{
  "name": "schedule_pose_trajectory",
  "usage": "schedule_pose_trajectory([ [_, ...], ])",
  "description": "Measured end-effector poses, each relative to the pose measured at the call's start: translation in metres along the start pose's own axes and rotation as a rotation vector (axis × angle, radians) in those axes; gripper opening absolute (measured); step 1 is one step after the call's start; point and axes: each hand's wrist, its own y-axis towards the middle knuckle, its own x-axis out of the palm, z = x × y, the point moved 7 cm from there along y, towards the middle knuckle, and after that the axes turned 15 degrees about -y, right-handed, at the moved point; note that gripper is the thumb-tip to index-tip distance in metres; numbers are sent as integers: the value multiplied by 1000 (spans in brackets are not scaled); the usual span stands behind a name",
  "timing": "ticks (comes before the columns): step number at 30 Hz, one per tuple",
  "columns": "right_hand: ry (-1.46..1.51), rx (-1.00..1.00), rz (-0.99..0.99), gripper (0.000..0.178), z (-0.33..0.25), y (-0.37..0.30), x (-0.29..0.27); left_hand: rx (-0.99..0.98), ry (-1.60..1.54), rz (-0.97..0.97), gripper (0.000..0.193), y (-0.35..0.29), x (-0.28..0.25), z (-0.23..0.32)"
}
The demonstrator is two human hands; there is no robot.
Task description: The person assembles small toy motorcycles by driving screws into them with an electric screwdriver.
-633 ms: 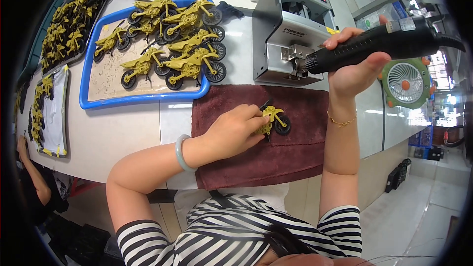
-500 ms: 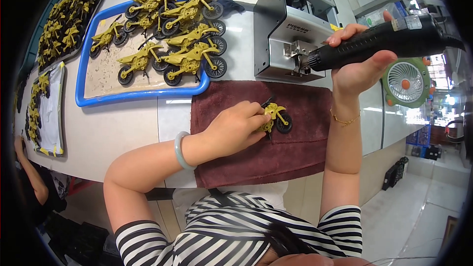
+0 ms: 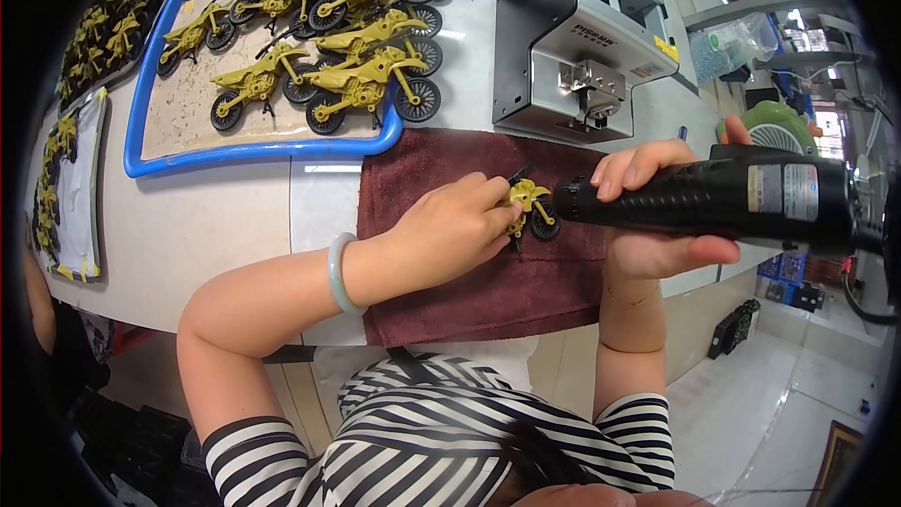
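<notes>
On a maroon towel point(image 3: 450, 305) my left hand point(image 3: 450, 225) pins down a small yellow-and-black toy motorcycle point(image 3: 528, 195). Its fingers cover the rear part of the toy; the front fork and black front wheel stick out to the right. My right hand point(image 3: 643, 253) is wrapped around a black electric screwdriver point(image 3: 694, 202), held nearly level. The screwdriver's nose points left, close to the toy's front wheel; whether it touches cannot be made out. A bit at its tip is not clearly visible.
A blue-rimmed tray point(image 3: 272, 152) of several toy motorcycles stands at the back left. Behind the towel sits a grey-and-black screw feeder point(image 3: 563, 47). Further left are a white tray point(image 3: 83, 197) and a crowded dark tray point(image 3: 117, 33). A green fan point(image 3: 777, 127) stands at right.
My right hand has brought the screwdriver away from the screw feeder's front, toward me and left to the toy. My left hand still holds the toy motorcycle on the towel.
</notes>
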Motion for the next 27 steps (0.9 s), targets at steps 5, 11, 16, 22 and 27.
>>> schedule_pose_trajectory([
  [5,-101,60,1,97,6,-5,9,1,1,-1,28,0,1,-1],
  [11,-41,87,-83,95,25,-9,16,-8,-17,28,28,0,1,-2],
  [16,131,26,-94,92,30,-7,12,-11,6,18,28,2,1,-1],
  [22,-50,99,-77,89,28,-8,10,6,22,17,28,0,2,-3],
  [27,68,-261,81,97,-25,31,-25,13,47,7,27,2,4,1],
])
